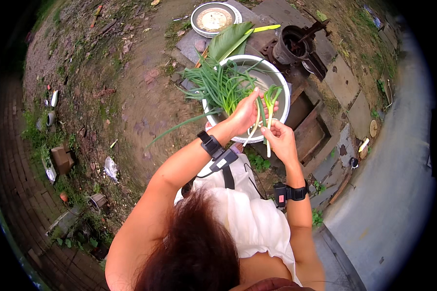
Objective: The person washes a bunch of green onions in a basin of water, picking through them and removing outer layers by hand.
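Note:
Spring onions with long green leaves hang over the left side of a round metal basin in front of me. My left hand is shut on several of them, and pale stems stick out below it toward me. Close by on the right, my right hand pinches a white spring onion stalk between thumb and fingers. That stalk's green top is folded over beside the left fingers. Part of the basin's inside is hidden by the leaves and my hands.
Beyond the basin lie a broad green leaf and a round pale vessel. A rusty iron fixture with an open cylinder stands at the back right, above a rectangular recess. Stone slabs and a concrete strip run along the right.

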